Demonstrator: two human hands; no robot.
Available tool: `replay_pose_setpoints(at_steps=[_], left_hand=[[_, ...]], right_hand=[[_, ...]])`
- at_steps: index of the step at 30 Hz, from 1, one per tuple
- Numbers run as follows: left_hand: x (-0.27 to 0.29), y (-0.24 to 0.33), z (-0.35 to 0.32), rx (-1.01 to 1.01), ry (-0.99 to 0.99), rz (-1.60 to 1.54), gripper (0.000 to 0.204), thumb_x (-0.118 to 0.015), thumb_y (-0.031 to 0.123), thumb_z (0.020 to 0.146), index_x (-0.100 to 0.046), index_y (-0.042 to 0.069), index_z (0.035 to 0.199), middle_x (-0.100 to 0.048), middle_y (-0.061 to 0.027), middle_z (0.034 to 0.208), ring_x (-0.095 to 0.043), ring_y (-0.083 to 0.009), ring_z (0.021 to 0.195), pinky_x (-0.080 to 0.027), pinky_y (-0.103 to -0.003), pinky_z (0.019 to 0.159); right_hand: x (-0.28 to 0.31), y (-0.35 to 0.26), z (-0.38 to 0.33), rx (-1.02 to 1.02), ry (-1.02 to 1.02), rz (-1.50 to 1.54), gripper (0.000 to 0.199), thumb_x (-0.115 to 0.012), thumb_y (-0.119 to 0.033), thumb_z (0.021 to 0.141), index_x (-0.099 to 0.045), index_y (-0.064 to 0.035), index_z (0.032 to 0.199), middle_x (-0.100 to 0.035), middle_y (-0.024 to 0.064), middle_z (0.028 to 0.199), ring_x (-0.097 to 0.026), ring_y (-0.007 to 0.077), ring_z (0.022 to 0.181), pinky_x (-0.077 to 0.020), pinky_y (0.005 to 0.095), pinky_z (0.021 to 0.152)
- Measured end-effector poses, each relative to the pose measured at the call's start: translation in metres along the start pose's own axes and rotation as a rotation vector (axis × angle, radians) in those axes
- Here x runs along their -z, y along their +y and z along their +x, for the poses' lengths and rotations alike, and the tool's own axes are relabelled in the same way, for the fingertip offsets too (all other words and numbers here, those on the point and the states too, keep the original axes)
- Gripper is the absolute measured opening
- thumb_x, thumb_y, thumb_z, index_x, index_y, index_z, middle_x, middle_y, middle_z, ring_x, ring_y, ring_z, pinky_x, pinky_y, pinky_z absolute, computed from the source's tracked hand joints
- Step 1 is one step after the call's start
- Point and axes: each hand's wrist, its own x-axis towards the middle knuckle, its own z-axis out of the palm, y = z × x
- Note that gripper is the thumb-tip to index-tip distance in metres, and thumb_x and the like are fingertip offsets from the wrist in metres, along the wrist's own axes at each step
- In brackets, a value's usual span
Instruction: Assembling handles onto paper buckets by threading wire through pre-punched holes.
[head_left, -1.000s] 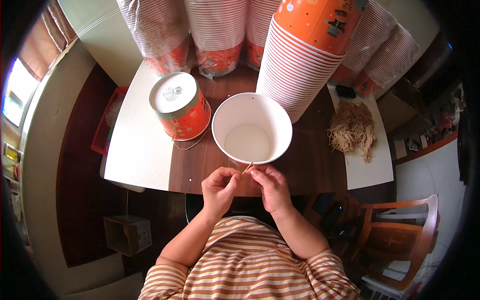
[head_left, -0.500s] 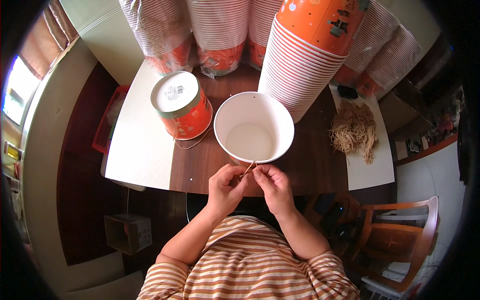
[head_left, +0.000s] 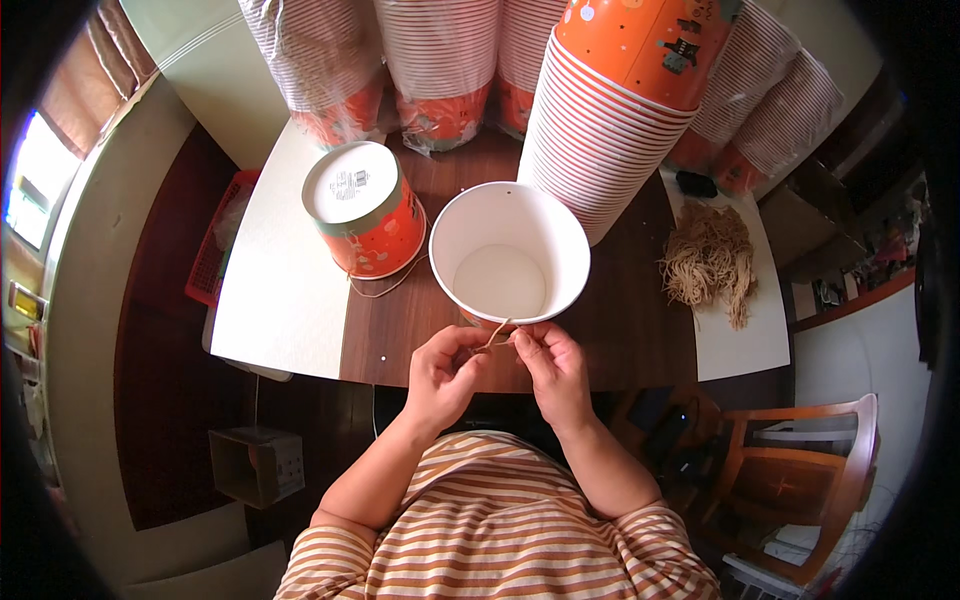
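Note:
A large paper bucket (head_left: 500, 280), white inside, stands upright with its open mouth toward me. At its near rim a thin tan paper cord (head_left: 500, 328) runs between my two hands. My left hand (head_left: 442, 372) pinches one part of the cord between thumb and fingers. Just to the right, my right hand (head_left: 556, 372) grips another part with thumb and forefinger. A short end of cord sticks up against the rim. The cord's hole in the near wall is hidden by my fingers. Left of it, an orange bucket (head_left: 370, 240) sits upside down, a loop of cord lying beside it.
A tall stack of nested buckets (head_left: 610, 140) rises behind the open one. Plastic-wrapped stacks (head_left: 440, 70) line the table's far side. A bundle of tan cords (head_left: 708, 260) lies on the right white panel, near a black object (head_left: 696, 184). A wooden chair (head_left: 790, 480) stands lower right.
My hands have drawn slightly apart, and a small bend of cord now shows between them. The open bucket has barely shifted.

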Motion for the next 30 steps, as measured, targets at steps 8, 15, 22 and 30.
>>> replay_pose_setpoints(at_steps=[8, 15, 22, 30], left_hand=[[-0.003, -0.005, 0.004, -0.095, 0.008, 0.235, 0.005, -0.065, 0.003, 0.086, -0.061, -0.001, 0.086, -0.056, 0.0046, 0.07, -0.049, -0.0006, 0.061, -0.038, -0.015, 0.053], [0.005, 0.001, 0.002, 0.054, -0.014, 0.044, 0.006, -0.06, 0.003, 0.087, -0.061, -0.002, 0.088, -0.061, -0.0009, 0.072, -0.054, -0.005, 0.061, -0.042, -0.018, 0.053], [0.01, -0.007, -0.002, 0.065, -0.031, 0.015, 0.009, -0.059, 0.005, 0.09, -0.062, -0.003, 0.093, -0.064, -0.0031, 0.08, -0.057, -0.0065, 0.067, -0.045, -0.019, 0.059], [0.004, -0.003, -0.006, 0.071, -0.008, -0.006, 0.009, -0.061, 0.006, 0.089, -0.062, -0.002, 0.091, -0.061, 0.0023, 0.077, -0.053, -0.0021, 0.069, -0.043, -0.017, 0.061]], right_hand=[[-0.001, -0.002, -0.001, 0.005, 0.007, -0.037, 0.018, -0.059, -0.015, 0.093, -0.062, 0.0011, 0.101, -0.066, 0.0031, 0.09, -0.058, 0.0076, 0.081, -0.0472, 0.0226, 0.075], [-0.003, -0.002, -0.001, 0.001, 0.06, 0.01, 0.018, -0.059, -0.015, 0.093, -0.062, 0.0009, 0.101, -0.064, 0.0014, 0.087, -0.056, 0.0059, 0.079, -0.0464, 0.0213, 0.073], [-0.003, -0.002, -0.002, -0.017, 0.034, 0.017, 0.017, -0.059, -0.015, 0.093, -0.062, -0.0008, 0.103, -0.063, 0.0005, 0.09, -0.052, 0.0041, 0.078, -0.0431, 0.019, 0.072], [-0.013, 0.005, -0.009, -0.186, -0.065, 0.269, 0.014, -0.061, -0.015, 0.092, -0.062, -0.0035, 0.098, -0.061, -0.0017, 0.09, -0.053, 0.0042, 0.083, -0.0438, 0.0193, 0.077]])
